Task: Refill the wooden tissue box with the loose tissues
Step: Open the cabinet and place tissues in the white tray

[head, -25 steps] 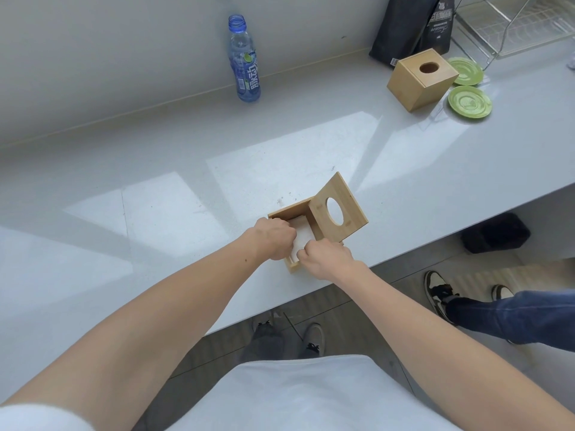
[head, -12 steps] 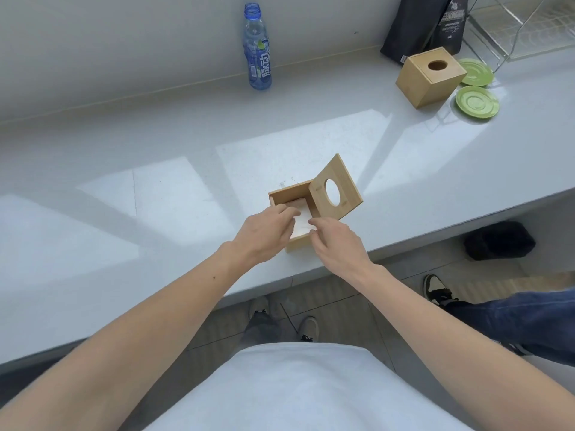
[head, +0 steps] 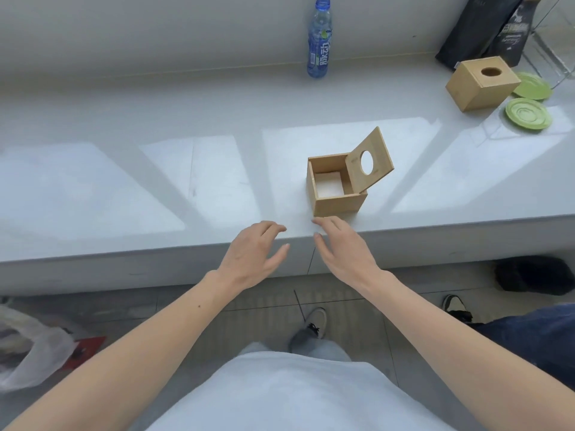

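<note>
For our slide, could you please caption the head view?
Both hands, left and right, hover empty before the open wooden tissue box, tissues inside, lid propped up.

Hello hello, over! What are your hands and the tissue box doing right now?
Left hand, right hand: open, empty, short of the box. Wooden tissue box: lid tipped up, tissues inside. Nothing in the way.

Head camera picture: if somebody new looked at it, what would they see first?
Probably the open wooden tissue box near the counter's front edge, its lid with a round hole tipped up and white tissues inside. Just in front of it, the left hand and right hand hover open and empty. Farther back stand a blue bottle and a second, closed wooden box.
</note>
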